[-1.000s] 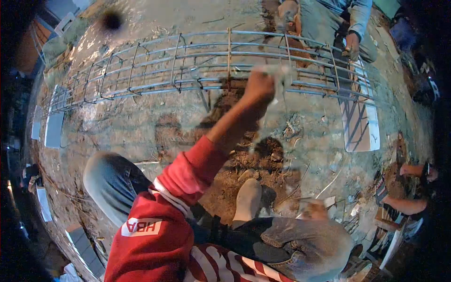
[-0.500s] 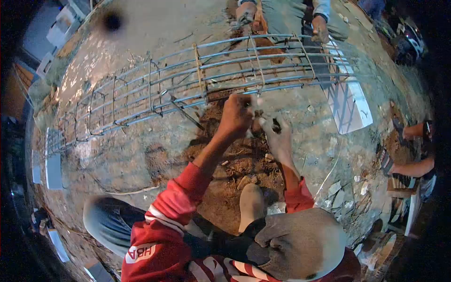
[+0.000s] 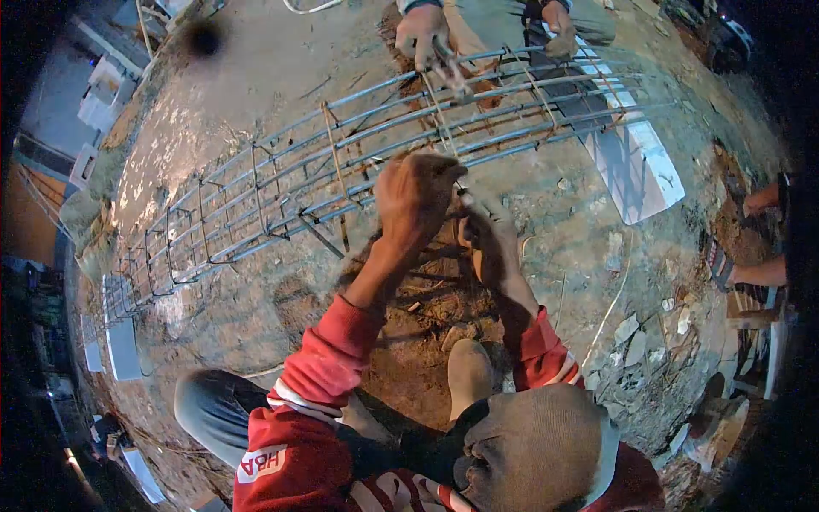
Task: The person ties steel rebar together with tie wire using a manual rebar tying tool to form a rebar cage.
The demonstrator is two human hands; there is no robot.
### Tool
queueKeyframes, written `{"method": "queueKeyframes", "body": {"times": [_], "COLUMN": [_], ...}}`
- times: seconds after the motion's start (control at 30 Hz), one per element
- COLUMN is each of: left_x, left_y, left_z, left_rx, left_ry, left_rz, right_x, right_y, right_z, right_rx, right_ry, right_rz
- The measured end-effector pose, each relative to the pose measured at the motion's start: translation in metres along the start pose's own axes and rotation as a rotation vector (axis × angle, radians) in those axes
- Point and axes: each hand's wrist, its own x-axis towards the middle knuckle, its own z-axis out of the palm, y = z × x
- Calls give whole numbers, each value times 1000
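Observation:
A long steel rebar cage of ribbed bars and square stirrups stretches across the view in front of me. My left hand, fingers curled closed, is at the cage's near lower bar, beside a stirrup. Just right of it and slightly lower, my right hand is also closed, its fingertips close to the left ones. Whatever lies between the fingers is too small and blurred to name. A short dark rod slants down from the cage, left of my left hand.
Across the cage are a co-worker's hands, one reaching over the bars. A white panel lies under the cage's right end. Another person's forearm shows at far right. Broken stone pieces lie on the ground at right.
My hands have moved up against the cage's near bar. The cage sits lower left in view. One co-worker's hand has come down over the far bars.

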Motion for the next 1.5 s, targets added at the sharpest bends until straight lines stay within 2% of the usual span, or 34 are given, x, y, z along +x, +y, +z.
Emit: {"method": "queueKeyframes", "body": {"times": [0.07,0.13,0.17,0.2,0.23,0.27,0.3,0.33,0.37,0.4,0.43,0.5,0.53,0.57,0.6,0.63,0.67,0.7,0.73,0.8,0.83,0.87,0.9,0.93,0.97,1.0,1.03,1.07,1.13,1.2,1.27,1.43,1.47,1.5], "left_x": [11,33,35,37,38,39,38,38,39,40,42,42,40,39,35,29,27,26,30,33,37,39,38,38,37,36,37,37,37,36,34,34,31,30], "left_y": [3,-7,-10,-30,-64,-81,-77,-69,-61,-56,-48,-50,-61,-67,-69,-68,-65,-63,-57,-46,-26,-13,-13,-14,-13,-18,-24,-30,-26,-23,-21,-21,-24,-26], "left_z": [-4,-11,-15,-14,-10,-9,-6,0,2,5,5,6,5,6,10,17,23,30,36,35,28,23,19,14,11,14,19,23,24,22,21,33,33,35], "left_rx": [-35,152,325,327,143,-44,-38,-385,-560,-731,-783,-836,-439,-40,-42,-86,-108,-130,-148,-162,-62,37,36,-100,-236,-239,-117,6,11,21,14,34,11,15], "left_ry": [29,130,-72,-73,-265,-453,-454,-429,-422,-391,-344,-301,-257,-202,-208,-81,-17,46,6,-30,-82,-133,-131,-148,-167,-173,-158,-139,-135,-133,-166,-30,22,23], "left_rz": [-122,330,113,111,64,16,16,-275,-416,-561,-604,-648,-247,149,152,151,150,149,-21,-196,-187,-176,-175,-85,2,2,-94,-187,-168,-153,33,-1,-27,-22], "right_x": [14,27,33,38,49,62,63,60,54,50,46,46,48,55,67,81,104,105,100,88,89,112,116,120,120,110,94,78,76,89,87,60,57,53], "right_y": [12,24,29,34,45,60,62,57,52,48,43,42,41,41,53,69,107,113,107,105,111,150,155,159,161,147,122,97,82,92,92,44,31,17], "right_z": [-20,-23,-18,-16,-24,-37,-37,-30,-24,-19,-14,-18,-22,-36,-43,-54,-64,-62,-50,-44,-43,-56,-58,-60,-69,-63,-49,-29,-15,-16,-18,-15,-24,-23], "right_rx": [-4,-7,138,282,283,-6,-149,-289,23,175,329,144,84,-230,-390,-546,-864,-1024,-1179,-1224,-1239,-1282,-1303,-1323,-1402,-1443,-1483,-1285,-1083,-950,-921,-974,-924,-887], "right_ry": [-16,-28,-83,-138,-140,-134,-135,-127,-129,-136,-128,-108,-97,-172,-208,-238,-138,-96,-29,66,97,205,261,320,410,458,507,334,172,128,110,91,36,2], "right_rz": [3,7,-78,-163,-160,-307,-379,-452,-254,-153,-52,-156,-191,-302,-350,-407,-683,-819,-957,-946,-941,-1018,-1057,-1094,-1087,-1081,-1072,-921,-777,-772,-818,-1024,-665,-492]}}
